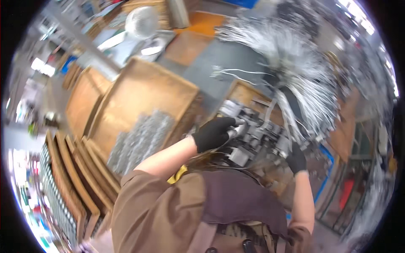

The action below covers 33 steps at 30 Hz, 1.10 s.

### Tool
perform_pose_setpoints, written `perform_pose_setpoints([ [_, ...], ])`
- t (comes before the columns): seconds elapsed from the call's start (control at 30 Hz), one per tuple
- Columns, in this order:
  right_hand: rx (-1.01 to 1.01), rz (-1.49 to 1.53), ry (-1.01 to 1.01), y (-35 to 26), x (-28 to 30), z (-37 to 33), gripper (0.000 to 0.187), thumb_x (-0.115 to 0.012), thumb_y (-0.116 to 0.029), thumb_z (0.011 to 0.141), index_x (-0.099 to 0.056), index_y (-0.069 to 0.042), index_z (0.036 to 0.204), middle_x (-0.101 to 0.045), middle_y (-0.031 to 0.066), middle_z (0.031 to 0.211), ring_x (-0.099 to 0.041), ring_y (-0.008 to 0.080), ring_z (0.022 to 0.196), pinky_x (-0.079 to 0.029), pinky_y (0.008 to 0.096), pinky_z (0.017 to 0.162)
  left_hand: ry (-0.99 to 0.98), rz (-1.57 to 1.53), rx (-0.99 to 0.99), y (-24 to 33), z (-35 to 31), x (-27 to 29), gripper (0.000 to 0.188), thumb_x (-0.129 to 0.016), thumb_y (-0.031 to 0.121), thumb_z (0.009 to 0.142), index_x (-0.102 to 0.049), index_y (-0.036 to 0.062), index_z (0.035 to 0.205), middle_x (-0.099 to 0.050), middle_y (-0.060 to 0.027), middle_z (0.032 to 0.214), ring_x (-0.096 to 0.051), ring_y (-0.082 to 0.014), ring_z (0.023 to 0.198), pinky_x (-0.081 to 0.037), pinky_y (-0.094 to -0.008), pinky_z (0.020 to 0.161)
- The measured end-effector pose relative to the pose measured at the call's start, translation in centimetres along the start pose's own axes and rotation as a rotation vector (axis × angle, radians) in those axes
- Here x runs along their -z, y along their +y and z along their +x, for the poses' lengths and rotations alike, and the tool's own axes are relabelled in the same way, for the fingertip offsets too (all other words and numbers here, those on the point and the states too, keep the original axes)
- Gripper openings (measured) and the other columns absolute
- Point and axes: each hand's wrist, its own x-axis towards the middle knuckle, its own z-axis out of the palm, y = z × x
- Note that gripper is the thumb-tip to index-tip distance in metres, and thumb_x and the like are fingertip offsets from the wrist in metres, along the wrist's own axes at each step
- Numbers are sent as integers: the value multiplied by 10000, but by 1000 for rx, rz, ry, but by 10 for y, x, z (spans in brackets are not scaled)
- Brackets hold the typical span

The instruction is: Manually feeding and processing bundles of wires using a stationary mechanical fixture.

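Observation:
My left hand (215, 134), in a black glove with grey fingertips, reaches over a heap of small grey and black parts (257, 133). Its thumb and fingers curl in close together beside the heap; what they hold, if anything, is too blurred to make out. On the other side of the heap is my right hand (296, 159), gloved in black too. Its fingers are smeared by motion, just below the ends of white cables (291, 122). Those cables hang from a large fanned bundle of white cables (308, 76). A pale grey block (239, 156) lies at the heap's near side.
To the left stands a wooden tray (143, 90) with rows of grey pieces (141, 137) in it. More wooden trays (78, 181) lean in a stack at lower left. A white round fan (142, 23) stands at the back. Blue tape (327, 168) edges the right side.

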Motion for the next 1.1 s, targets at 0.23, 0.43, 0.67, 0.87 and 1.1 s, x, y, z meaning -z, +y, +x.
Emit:
perform_pose_setpoints([
  [0.23, -338, 892, -32, -12, 35, 33, 392, -605, -173, 898, -571, -120, 1285, -528, -13, 748, -462, 65, 589, -392, 222, 541, 513, 40, 372, -79, -143, 166, 263, -585, 21, 853, -678, 11, 1099, -700, -77, 1015, -623, -151, 903, -493, -292, 860],
  [0.43, -53, 516, -337, -153, 46, 77, 345, -732, -221, 790, -676, -35, 1075, -671, 39, 801, -617, 108, 699, -484, 267, 635, 712, -163, 683, -127, -277, 249, 383, -642, 110, 839, -624, 20, 1211, -656, -54, 1100, -603, -139, 977, -464, -294, 875],
  [0.67, 572, -291, -563, -189, 34, 116, 447, -695, -425, 819, -656, 3, 940, -653, 160, 913, -639, 270, 877, -486, 376, 771, 530, -268, 842, -137, -303, 232, 653, -714, 286, 781, -511, -14, 1324, -605, -91, 1170, -535, -211, 1119, -387, -350, 995],
  [0.87, 226, 71, -689, -146, 17, 135, 380, -618, -371, 890, -654, -16, 1021, -663, 105, 900, -614, 206, 795, -483, 345, 727, 343, -40, 990, -174, -308, 228, 462, -733, 307, 780, -619, -25, 1080, -628, -63, 936, -563, -169, 866, -453, -320, 785],
  [1.1, 109, 1202, -232, -162, 51, 131, 165, -559, -177, 911, -672, -64, 952, -606, 74, 833, -552, 191, 783, -472, 345, 806, 755, -481, 628, -167, -309, 231, 266, -685, 165, 802, -623, 61, 1039, -642, -33, 960, -598, -140, 886, -486, -289, 784],
])
